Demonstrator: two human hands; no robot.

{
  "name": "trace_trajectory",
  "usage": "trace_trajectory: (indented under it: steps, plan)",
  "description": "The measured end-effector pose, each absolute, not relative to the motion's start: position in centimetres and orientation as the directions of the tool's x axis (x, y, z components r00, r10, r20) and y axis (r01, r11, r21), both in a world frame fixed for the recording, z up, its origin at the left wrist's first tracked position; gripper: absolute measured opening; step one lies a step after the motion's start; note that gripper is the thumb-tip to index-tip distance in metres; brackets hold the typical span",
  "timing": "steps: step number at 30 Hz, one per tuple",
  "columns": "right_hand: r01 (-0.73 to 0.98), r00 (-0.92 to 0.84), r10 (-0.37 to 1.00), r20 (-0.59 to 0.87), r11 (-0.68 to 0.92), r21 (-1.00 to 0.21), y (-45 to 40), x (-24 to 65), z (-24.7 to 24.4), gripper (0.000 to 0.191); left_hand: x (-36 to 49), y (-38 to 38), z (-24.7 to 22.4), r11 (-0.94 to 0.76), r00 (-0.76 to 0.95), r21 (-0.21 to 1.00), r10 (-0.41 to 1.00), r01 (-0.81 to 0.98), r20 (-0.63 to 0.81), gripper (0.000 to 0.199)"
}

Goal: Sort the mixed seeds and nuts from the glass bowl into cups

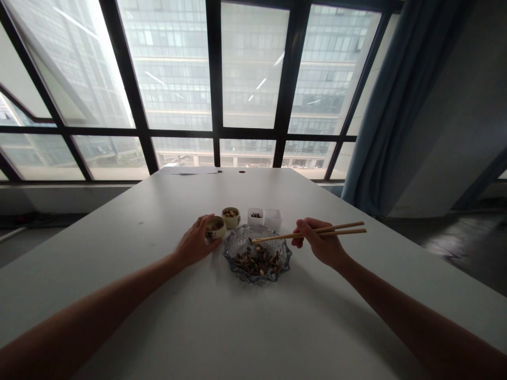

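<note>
Glass bowl (237,237) of seeds (247,261), left fingers (208,217) clamped on cup (216,234), right fingers (301,227) on chopsticks (340,230)

The hands, left (199,238) on a small cup (216,228), right (319,243) holding chopsticks (312,233), flank a glass bowl (257,254).

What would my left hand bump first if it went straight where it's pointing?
Probably the second cup, just beyond the held cup in your left hand. They look nearly in line, but depth is hard to judge here.
</note>
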State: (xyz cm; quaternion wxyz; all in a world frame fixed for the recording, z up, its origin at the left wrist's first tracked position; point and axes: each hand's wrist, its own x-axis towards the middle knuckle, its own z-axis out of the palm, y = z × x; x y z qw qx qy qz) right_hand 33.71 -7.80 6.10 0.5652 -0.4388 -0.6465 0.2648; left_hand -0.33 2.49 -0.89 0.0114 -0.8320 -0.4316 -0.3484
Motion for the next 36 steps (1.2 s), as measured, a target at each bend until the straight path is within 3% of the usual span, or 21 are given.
trace_trajectory:
  steps: [7, 15, 21, 28, 32, 36]
  plan:
    - [0.297, 0.052, 0.843, 0.535, 0.499, -0.814, -7.8, 33.6, 6.3, 0.053, -0.3, 2.7, -1.1, -0.637, 0.376, 0.208, 0.652, 0.742, 0.658, 0.069]
    - [0.253, 0.249, 0.748, 0.616, 0.564, -0.786, -6.5, 32.2, 6.4, 0.048, -0.3, 2.9, -1.1, -0.600, 0.336, 0.246, 0.689, 0.761, 0.642, 0.069]
    - [0.219, 0.214, 0.740, 0.638, 0.600, -0.770, -2.2, 29.5, 6.9, 0.053, -0.4, 2.9, -1.3, -0.602, 0.340, 0.253, 0.694, 0.757, 0.635, 0.069]
    - [0.188, 0.076, 0.826, 0.558, 0.538, -0.822, 2.1, 26.6, 6.1, 0.058, -0.4, 3.0, -1.4, -0.622, 0.353, 0.251, 0.680, 0.742, 0.643, 0.069]
    - [0.187, 0.123, 0.820, 0.559, 0.534, -0.824, 1.7, 28.2, 6.6, 0.060, -0.5, 3.3, -1.7, -0.607, 0.296, 0.315, 0.696, 0.730, 0.654, 0.073]
    - [0.225, 0.167, 0.795, 0.583, 0.545, -0.808, -1.6, 31.6, 7.7, 0.058, -0.6, 3.9, -1.9, -0.519, 0.176, 0.485, 0.789, 0.704, 0.588, 0.089]
